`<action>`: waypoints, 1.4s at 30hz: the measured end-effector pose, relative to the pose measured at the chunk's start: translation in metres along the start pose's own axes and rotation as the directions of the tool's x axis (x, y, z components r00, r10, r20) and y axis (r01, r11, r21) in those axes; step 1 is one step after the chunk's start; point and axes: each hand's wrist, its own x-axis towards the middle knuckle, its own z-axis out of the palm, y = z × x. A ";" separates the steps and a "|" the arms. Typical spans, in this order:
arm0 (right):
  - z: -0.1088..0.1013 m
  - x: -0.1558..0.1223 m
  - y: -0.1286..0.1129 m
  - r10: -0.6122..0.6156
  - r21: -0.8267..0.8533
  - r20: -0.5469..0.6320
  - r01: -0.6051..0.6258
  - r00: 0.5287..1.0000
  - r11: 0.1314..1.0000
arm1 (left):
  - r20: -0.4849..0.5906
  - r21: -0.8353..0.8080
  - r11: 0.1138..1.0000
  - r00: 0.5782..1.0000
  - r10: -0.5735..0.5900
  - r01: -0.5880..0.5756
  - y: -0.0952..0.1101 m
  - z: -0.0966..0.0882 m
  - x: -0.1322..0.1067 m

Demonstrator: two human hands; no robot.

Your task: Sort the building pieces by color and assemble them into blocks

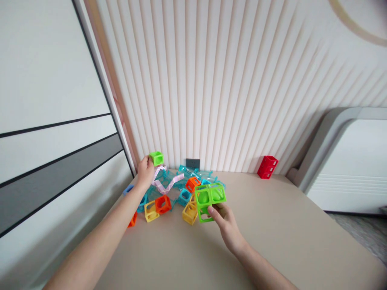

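Above the pile, left-hand fingers (148, 162) pinch a green cube (156, 158).

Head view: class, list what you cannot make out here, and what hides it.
Head view: blue piece, mostly behind the left forearm.
Head view: teal track pieces, overlapping, too small to count.
Head view: green cube, one side covered by the left hand.
Head view: green block cluster, corner under the right hand.
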 end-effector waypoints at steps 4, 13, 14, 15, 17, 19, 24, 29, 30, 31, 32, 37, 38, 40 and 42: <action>-0.003 0.004 0.000 -0.029 -0.008 -0.063 0.029 0.998 1.000 | 0.298 -0.607 0.777 0.954 0.030 0.165 0.031 0.016 -0.057; -0.009 0.008 0.007 -0.055 -0.022 -0.084 0.053 0.995 0.998 | 0.715 -0.683 0.469 0.645 0.270 0.560 0.051 0.034 -0.165; -0.009 0.007 0.007 -0.052 -0.026 -0.075 0.051 0.996 0.998 | 0.722 -0.677 0.485 0.627 0.293 0.553 0.049 0.037 -0.171; -0.008 0.007 0.008 -0.051 -0.035 -0.069 0.048 0.996 0.998 | 0.726 -0.674 0.501 0.613 0.311 0.543 0.047 0.040 -0.176; -0.007 0.006 0.008 -0.054 -0.055 -0.061 0.050 0.997 0.997 | 0.722 -0.674 0.528 0.610 0.326 0.516 0.041 0.044 -0.185; -0.007 0.006 0.008 -0.061 -0.069 -0.045 0.058 0.997 0.996 | 0.707 -0.683 0.537 0.634 0.314 0.495 0.037 0.046 -0.190; -0.007 0.007 0.014 -0.095 -0.140 0.029 0.098 0.995 0.985 | 0.686 -0.706 0.482 0.668 0.287 0.519 0.034 0.042 -0.197; -0.009 0.007 0.018 -0.139 -0.259 0.061 0.150 0.988 0.954 | 0.707 -0.694 0.390 0.675 0.209 0.606 0.039 0.041 -0.199; -0.009 0.006 0.018 -0.143 -0.272 0.063 0.155 0.988 0.950 | 0.706 -0.696 0.367 0.682 0.193 0.617 0.039 0.041 -0.200; -0.009 0.006 0.017 -0.145 -0.284 0.065 0.158 0.987 0.946 | 0.703 -0.700 0.346 0.689 0.178 0.625 0.039 0.042 -0.200; -0.009 0.005 0.017 -0.147 -0.294 0.064 0.160 0.987 0.942 | 0.697 -0.706 0.324 0.698 0.162 0.630 0.039 0.043 -0.200; -0.006 0.002 0.014 -0.182 -0.338 0.005 0.173 0.983 0.925 | 0.657 -0.747 0.233 0.746 0.113 0.623 0.035 0.046 -0.200; -0.005 0.002 0.014 -0.198 -0.356 -0.021 0.178 0.980 0.917 | 0.656 -0.749 0.226 0.746 0.116 0.623 0.034 0.045 -0.201; -0.004 0.001 0.014 -0.227 -0.399 -0.068 0.182 0.971 0.899 | 0.660 -0.745 0.238 0.740 0.131 0.623 0.034 0.044 -0.202; -0.005 0.000 0.014 -0.244 -0.425 -0.106 0.178 0.964 0.888 | 0.660 -0.741 0.272 0.740 0.131 0.613 0.034 0.043 -0.204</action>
